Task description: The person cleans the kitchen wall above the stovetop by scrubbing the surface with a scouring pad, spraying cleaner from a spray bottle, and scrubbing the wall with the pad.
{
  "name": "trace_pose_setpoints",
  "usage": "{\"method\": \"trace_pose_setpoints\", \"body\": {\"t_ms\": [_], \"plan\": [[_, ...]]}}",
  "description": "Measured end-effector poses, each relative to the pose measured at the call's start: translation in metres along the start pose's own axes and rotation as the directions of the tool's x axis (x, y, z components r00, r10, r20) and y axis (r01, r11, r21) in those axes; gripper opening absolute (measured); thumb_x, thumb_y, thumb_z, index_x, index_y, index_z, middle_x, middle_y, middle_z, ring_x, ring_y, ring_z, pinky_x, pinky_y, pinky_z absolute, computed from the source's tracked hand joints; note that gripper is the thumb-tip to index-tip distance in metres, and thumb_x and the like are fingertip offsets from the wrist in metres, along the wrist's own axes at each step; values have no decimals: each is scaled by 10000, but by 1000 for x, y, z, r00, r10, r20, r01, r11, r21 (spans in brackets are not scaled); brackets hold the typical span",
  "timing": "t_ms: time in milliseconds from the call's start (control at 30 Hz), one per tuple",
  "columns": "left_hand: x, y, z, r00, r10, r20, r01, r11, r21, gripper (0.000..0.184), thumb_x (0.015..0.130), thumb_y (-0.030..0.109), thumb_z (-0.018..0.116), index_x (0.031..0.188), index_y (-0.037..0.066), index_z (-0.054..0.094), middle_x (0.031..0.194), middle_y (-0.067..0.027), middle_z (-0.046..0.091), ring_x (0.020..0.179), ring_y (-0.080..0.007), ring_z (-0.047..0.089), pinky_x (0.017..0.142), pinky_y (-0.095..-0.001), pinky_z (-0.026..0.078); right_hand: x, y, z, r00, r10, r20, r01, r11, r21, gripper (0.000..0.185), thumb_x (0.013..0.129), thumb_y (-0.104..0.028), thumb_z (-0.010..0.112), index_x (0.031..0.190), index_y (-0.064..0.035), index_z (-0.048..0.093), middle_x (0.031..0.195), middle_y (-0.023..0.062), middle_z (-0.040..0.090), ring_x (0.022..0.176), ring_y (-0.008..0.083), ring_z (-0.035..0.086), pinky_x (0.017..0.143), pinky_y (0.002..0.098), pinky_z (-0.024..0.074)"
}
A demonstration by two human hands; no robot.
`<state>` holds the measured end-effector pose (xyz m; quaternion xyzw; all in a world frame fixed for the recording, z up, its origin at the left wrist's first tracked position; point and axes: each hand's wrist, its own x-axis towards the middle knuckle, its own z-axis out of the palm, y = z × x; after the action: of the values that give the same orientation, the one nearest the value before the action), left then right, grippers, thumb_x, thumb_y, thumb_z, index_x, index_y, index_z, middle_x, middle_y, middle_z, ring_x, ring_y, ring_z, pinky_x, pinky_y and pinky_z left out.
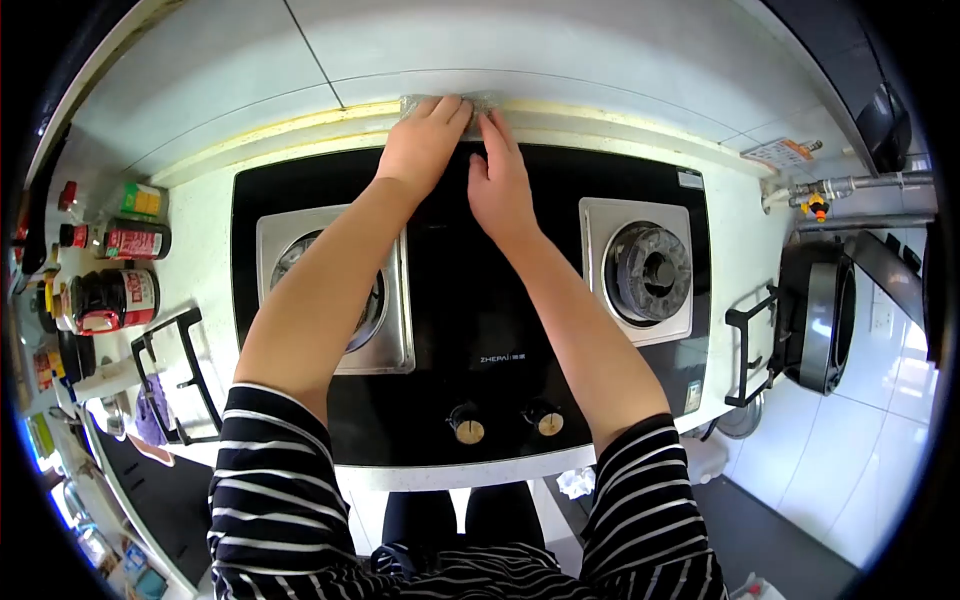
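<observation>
Behind the black glass hob, a crinkled, translucent grey wad lies along the back ledge, long axis left-right. The left hand half hides it, its grip unclear; the right hand, thumb parted, has fingertips near its right end.

Pale wall tiles with thin dark joints run across the top of the frame; glossy white floor tiles catch light at lower right, beside a dark gray mat.
</observation>
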<state>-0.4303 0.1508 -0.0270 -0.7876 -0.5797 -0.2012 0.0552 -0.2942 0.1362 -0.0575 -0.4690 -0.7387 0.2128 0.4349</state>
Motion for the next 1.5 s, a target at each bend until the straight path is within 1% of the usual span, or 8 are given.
{"method": "trace_pose_setpoints", "body": {"t_ms": [200,333,367,533,800,1000,1167,1500], "plan": [[19,26,27,990,62,-125,-69,996,-52,373,790,44,576,1155,116,605,1153,4,590,1122,-212,559,841,-323,545,17,19,-30,995,-63,78,86,934,-346,511,769,12,557,1277,37,500,1369,226,463,1203,390,491,998,436,430],[28,21,30,990,98,-100,-108,989,-104,393,772,40,575,1157,110,603,1137,-4,581,1101,-230,547,865,-338,523,33,6,-32,996,-56,69,85,844,-529,274,721,-37,584,988,12,623,1145,171,581,999,339,569,833,443,448],[28,17,29,990,106,-88,-116,986,-118,392,771,41,575,1157,106,605,1140,-10,581,1103,-237,545,867,-345,520,31,10,-22,989,-141,-35,103,851,-516,174,703,-53,591,866,0,618,1065,161,588,926,336,564,792,442,437],[16,12,17,984,45,-172,-66,991,-114,368,741,16,583,1096,98,639,1080,-30,603,1033,-259,575,809,-350,529,26,-2,-25,991,-122,56,134,896,-422,419,729,-63,603,1129,46,543,1227,207,549,1036,361,573,886,444,447],[51,78,42,970,27,-241,-59,990,-125,302,745,25,591,1031,83,668,1053,-37,627,999,-264,589,801,-353,528,32,37,-80,981,-63,186,155,830,-536,453,778,-81,581,1195,92,550,1239,222,538,1015,289,566,909,366,415],[89,139,72,986,55,-159,-83,980,-180,369,752,31,602,1111,109,639,1096,-23,604,1064,-249,572,840,-362,529,39,78,-142,995,-21,99,74,817,-573,332,742,-61,601,1058,40,611,1148,196,584,936,329,620,863,421,461],[70,93,53,992,72,-103,-94,969,-228,426,730,-35,592,1129,106,643,1180,-73,607,1094,-286,567,886,-369,513,36,49,-112,983,108,151,-36,907,-420,502,714,-42,601,1197,66,518,1278,256,527,997,420,599,875,457,506],[34,61,31,967,-68,-246,42,993,-107,329,726,-74,591,1024,39,674,1074,-79,633,991,-299,589,813,-378,515,38,32,-70,979,-127,157,167,947,-273,290,730,2,584,1018,33,606,1067,150,596,928,342,606,837,410,491]]}}
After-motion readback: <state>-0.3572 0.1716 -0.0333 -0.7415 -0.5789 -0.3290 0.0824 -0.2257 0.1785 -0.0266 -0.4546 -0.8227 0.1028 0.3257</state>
